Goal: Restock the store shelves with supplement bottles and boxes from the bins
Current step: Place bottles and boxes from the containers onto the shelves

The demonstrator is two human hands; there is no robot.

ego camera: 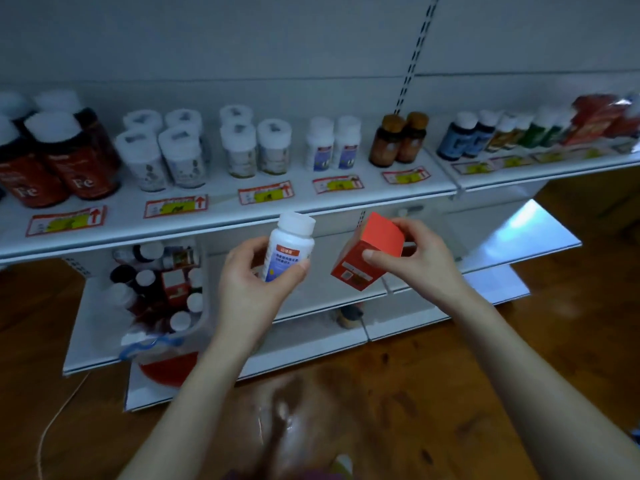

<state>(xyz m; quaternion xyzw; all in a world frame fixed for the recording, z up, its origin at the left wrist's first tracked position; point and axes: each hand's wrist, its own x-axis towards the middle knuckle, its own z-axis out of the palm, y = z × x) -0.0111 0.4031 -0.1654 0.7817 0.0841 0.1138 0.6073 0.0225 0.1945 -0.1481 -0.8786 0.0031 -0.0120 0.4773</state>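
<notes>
Left hand (254, 275) wraps thumb and fingers round a white plastic bottle (290, 249) with a white cap and a red band and blue print on the label, about upright, just near of the white metal shelf's (223, 211) front edge. Right hand (414, 263) pinches a tilted orange-red cardboard box (367, 252), barcode on its near face, just right of the bottle, not touching. Clear plastic bin (203, 313) of mixed bottles sits lower left.

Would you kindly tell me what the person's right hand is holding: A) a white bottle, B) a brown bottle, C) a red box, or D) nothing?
C: the right hand grips the red box, while the left hand holds the white bottle.
</notes>
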